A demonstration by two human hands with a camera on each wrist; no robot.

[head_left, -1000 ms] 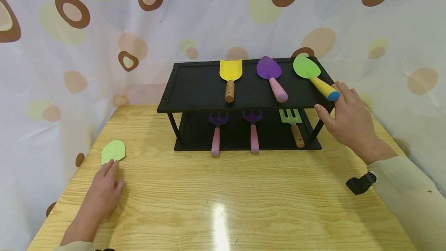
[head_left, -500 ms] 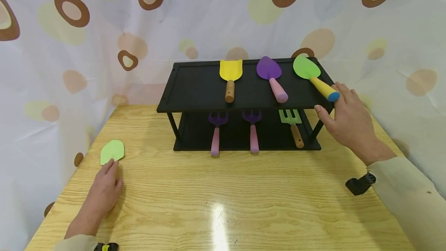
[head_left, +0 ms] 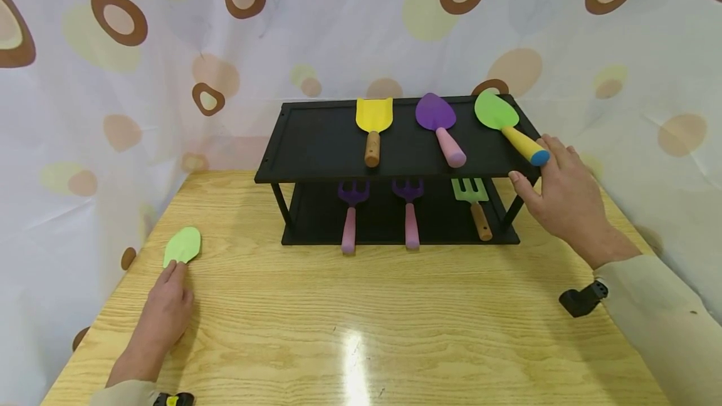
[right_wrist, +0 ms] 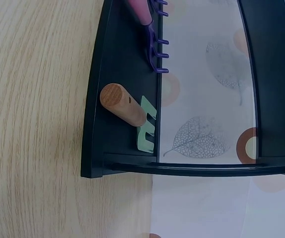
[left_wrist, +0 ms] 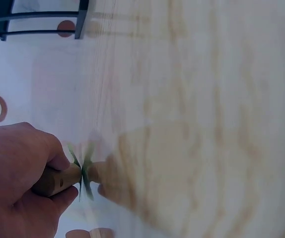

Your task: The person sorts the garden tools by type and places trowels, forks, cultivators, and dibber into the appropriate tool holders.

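My left hand (head_left: 166, 306) grips the wooden handle (left_wrist: 60, 179) of a small trowel with a light green blade (head_left: 183, 245), low over the table at far left. Thumb and fingers pinch that handle near the blade in the left wrist view. At the opposite side my right hand (head_left: 570, 199) holds the front right corner of a black two-tier rack (head_left: 321, 143), thumb at the front edge and fingers along the end. Beside those fingers lies a green trowel (head_left: 496, 110) with a yellow, blue-tipped handle. Most of the right hand is cut off in its wrist view.
On the rack's top tier also lie a yellow shovel (head_left: 374, 115) and a purple trowel (head_left: 435, 111). Two purple hand forks (head_left: 349, 230) (head_left: 412, 227) and a green fork (right_wrist: 127, 106) lie below. A patterned curtain (head_left: 338, 36) backs the wooden table (head_left: 293, 318).
My left fingers have drawn in around the trowel handle, and its green blade has turned slightly. The right hand stays on the rack corner.
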